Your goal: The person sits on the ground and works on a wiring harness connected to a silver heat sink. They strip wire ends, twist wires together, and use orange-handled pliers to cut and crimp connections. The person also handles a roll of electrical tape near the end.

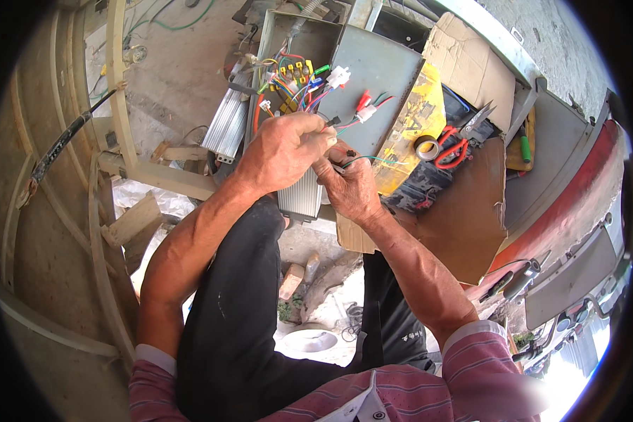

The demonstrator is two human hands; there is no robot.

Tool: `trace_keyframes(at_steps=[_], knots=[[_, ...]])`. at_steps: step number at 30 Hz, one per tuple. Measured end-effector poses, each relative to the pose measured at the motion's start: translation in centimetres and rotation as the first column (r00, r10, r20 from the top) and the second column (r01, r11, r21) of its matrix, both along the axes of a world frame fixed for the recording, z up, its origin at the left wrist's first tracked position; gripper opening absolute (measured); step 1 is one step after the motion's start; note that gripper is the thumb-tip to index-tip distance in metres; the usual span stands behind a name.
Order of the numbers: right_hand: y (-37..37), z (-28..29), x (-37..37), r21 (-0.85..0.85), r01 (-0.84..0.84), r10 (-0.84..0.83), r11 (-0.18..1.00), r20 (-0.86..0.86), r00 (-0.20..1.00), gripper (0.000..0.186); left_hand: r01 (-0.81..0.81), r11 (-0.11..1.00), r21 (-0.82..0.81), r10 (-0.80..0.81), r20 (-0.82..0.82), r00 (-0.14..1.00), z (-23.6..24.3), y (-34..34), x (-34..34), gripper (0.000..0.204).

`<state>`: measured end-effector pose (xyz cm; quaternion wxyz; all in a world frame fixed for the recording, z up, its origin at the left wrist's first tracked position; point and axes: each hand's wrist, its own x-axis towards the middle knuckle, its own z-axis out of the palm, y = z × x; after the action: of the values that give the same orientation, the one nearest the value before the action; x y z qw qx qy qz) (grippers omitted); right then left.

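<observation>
- Wires (304, 98) in many colors spill from an open metal box (266, 53) in front of the seated person, and some run to the two hands, which meet at the box's near end.
- Yellow connectors (297, 70) crowd the box, a white plug (338, 77) sits among the strands, and a red connector (363, 100) lies beyond the fingertips on a gray metal plate (380, 60).
- Beside the box on the left lies a finned metal case (226, 126); a second finned case (300, 200) shows below the hands.
- To the right, a tape roll (426, 147) and red-handled scissors (451, 150) rest near a worn yellow panel (409, 116), with cardboard (471, 221) close by.
- On the left hand (283, 146), thumb and forefinger are pressed together at the tips, pinching wire.
- On the right hand (352, 184), the fingers are curled in close to the left fingertips, gripping a thin green wire (381, 160) whose free end juts out to the right.
- Hidden between the fingertips is the exact point of contact; a small dark item in the right hand is hard to make out.
- Both hands and forearms cover part of the lower finned case, and the rim of the view cuts off the surroundings.
</observation>
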<state>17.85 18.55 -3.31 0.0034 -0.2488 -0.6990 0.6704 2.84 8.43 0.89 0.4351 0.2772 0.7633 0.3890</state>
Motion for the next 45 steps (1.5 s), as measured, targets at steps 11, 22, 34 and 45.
trace_keyframes(at_steps=[11, 22, 34, 45], knots=[[-0.2, 0.4, 1.5, -0.265, 0.139, -0.085, 0.954, 0.207, 0.975, 0.037, 0.034, 0.998, 0.049, -0.015, -0.354, 0.935, 0.2, 2.9, 0.7, 0.026], [-0.6, -0.1, 2.7, -0.254, 0.131, -0.080, 0.958, 0.202, 0.976, 0.036, -0.006, 0.996, -0.087, -0.038, -0.492, 0.870, -5.3, 7.4, 3.0, 0.025], [-1.1, -0.6, 3.3, -0.346, 0.163, -0.106, 0.924, 0.178, 0.978, 0.030, -0.269, 0.956, -0.115, 0.292, 0.333, 0.896, -3.7, 6.1, 0.6, 0.028], [-1.3, -0.8, 3.3, -0.314, 0.163, -0.116, 0.935, 0.163, 0.980, 0.030, -0.438, 0.897, -0.061, 0.383, 0.604, 0.700, -3.2, 4.8, 0.9, 0.022]])
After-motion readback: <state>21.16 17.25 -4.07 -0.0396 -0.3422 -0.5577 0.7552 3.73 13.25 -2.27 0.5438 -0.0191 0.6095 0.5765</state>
